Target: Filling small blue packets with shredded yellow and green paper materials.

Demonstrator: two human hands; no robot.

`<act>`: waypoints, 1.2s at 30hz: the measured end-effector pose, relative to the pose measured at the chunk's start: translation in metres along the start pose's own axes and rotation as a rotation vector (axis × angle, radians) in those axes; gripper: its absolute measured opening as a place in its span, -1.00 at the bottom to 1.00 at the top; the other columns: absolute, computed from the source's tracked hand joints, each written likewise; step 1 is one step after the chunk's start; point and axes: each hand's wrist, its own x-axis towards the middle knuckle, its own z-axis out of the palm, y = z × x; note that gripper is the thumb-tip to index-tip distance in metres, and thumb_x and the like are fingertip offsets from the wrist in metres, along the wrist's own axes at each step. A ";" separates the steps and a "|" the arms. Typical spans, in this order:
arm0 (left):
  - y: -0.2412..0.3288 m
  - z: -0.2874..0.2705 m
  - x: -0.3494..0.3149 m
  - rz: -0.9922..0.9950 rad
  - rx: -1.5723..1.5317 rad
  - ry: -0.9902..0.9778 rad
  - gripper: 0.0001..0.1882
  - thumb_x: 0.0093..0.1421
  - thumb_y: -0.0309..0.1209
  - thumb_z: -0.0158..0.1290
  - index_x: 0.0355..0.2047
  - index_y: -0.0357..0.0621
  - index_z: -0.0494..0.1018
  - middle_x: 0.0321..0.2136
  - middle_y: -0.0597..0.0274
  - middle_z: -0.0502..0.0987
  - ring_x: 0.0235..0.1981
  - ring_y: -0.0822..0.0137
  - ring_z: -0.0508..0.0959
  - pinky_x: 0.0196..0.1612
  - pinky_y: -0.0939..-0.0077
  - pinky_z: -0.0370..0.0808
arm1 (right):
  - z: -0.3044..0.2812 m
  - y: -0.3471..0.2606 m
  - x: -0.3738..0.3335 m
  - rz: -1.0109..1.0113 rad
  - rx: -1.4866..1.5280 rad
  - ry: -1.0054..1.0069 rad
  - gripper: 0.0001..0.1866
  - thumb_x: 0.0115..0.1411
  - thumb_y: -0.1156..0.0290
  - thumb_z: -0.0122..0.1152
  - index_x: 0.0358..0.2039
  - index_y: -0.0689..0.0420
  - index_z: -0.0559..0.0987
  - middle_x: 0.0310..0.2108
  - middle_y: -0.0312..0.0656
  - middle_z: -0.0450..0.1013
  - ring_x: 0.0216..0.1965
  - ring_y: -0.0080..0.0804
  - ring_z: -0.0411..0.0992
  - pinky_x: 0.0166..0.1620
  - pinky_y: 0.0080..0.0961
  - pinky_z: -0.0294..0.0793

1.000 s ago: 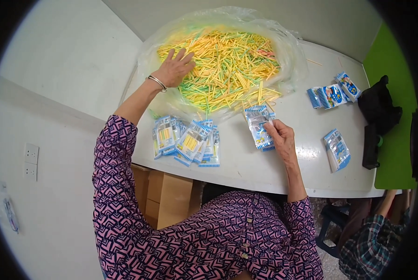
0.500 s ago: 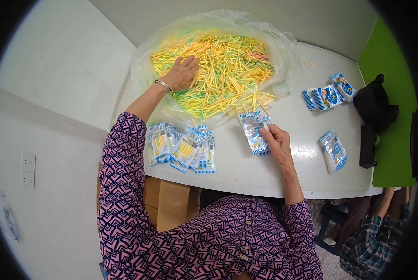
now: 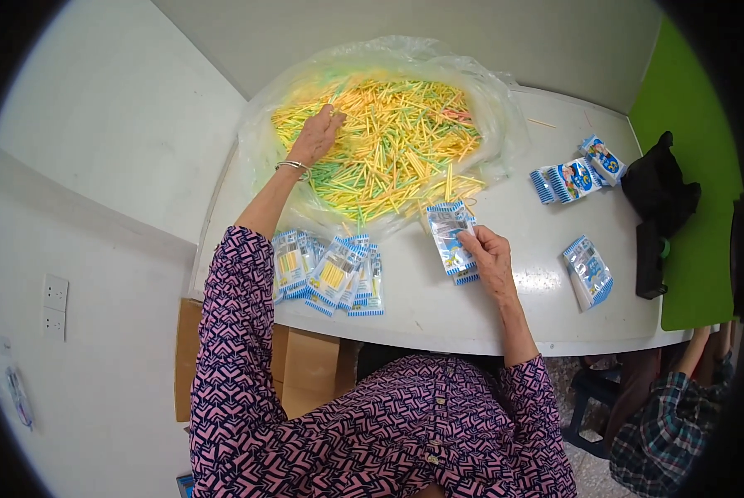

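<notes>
Sticks: a heap of thin yellow, green and orange sticks (image 3: 392,137) lies in an opened clear plastic bag (image 3: 504,108) at the far side of the white worktop (image 3: 521,307).
Left hand: the left hand (image 3: 315,137) rests palm down on the near left part of the heap, fingers bent into the sticks; whether it pinches any I cannot tell. A metal bangle (image 3: 292,167) sits on the wrist.
Right hand: the right hand (image 3: 490,259) lies on the worktop, thumb and fingers pinching the lower edge of a small blue-and-white packet (image 3: 450,235).
Held packet: it lies flat on the worktop, its top end just at the near edge of the plastic bag.
Filled packets: a fanned stack of like packets (image 3: 329,272) with yellow sticks showing through lies near the worktop's near edge, under the left forearm.
Other packets: a few more (image 3: 575,176) lie to the right of the bag, and one (image 3: 588,271) lies alone nearer the right edge.
Dark bundle: a black thing (image 3: 656,195) sits at the worktop's right end.
Below: brown cardboard boxes (image 3: 305,365) stand under the worktop.
Nearby: a person in a plaid sleeve (image 3: 662,423) is at the lower right.
</notes>
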 end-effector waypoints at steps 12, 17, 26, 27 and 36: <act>0.017 0.005 0.008 -0.131 -0.592 0.122 -0.61 0.24 -0.17 -0.12 -0.21 -0.33 0.31 -0.32 0.27 0.58 -0.19 0.44 0.40 0.04 0.46 0.24 | 0.015 -0.033 0.006 -0.002 0.251 0.068 -0.80 0.19 0.32 0.12 -0.47 0.18 0.52 -0.60 -0.44 0.40 -0.59 -0.81 0.25 -0.51 -0.79 0.21; 0.039 0.014 0.009 -0.247 -0.984 0.131 -0.66 0.30 -0.25 -0.21 -0.14 -0.34 0.20 -0.27 0.00 0.52 -0.07 0.19 0.41 0.08 0.27 0.32 | 0.036 -0.036 0.025 0.014 0.427 0.064 -0.82 0.20 0.32 0.11 -0.32 0.18 0.51 -0.48 -0.40 0.44 -0.49 -0.77 0.34 -0.40 -0.77 0.32; 0.068 0.055 0.002 -0.544 -1.770 -0.001 -0.61 0.35 -0.23 -0.36 -0.11 -0.43 0.12 -0.19 -0.29 0.36 -0.15 -0.16 0.44 -0.08 0.01 0.47 | 0.095 -0.030 0.112 0.046 0.980 0.152 -0.78 0.24 0.38 0.00 -0.14 0.17 0.44 -0.24 -0.26 0.45 -0.15 -0.50 0.36 -0.02 -0.45 0.29; 0.074 0.064 0.001 -0.554 -1.790 0.040 -0.61 0.35 -0.23 -0.34 -0.11 -0.42 0.13 -0.20 -0.28 0.36 -0.18 -0.14 0.45 -0.10 0.02 0.48 | 0.099 -0.025 0.121 0.067 1.084 0.126 -0.80 0.24 0.39 0.00 -0.16 0.16 0.44 -0.23 -0.26 0.45 -0.18 -0.49 0.37 -0.07 -0.48 0.32; 0.067 0.085 -0.016 -0.514 -1.865 0.151 -0.71 0.27 -0.44 -0.15 -0.16 -0.51 0.21 -0.28 -0.21 0.43 -0.26 -0.01 0.50 -0.18 0.19 0.51 | 0.125 -0.027 0.128 0.139 1.349 0.163 -0.77 0.29 0.41 -0.14 -0.12 0.19 0.42 -0.17 -0.18 0.45 -0.20 -0.41 0.40 -0.15 -0.49 0.39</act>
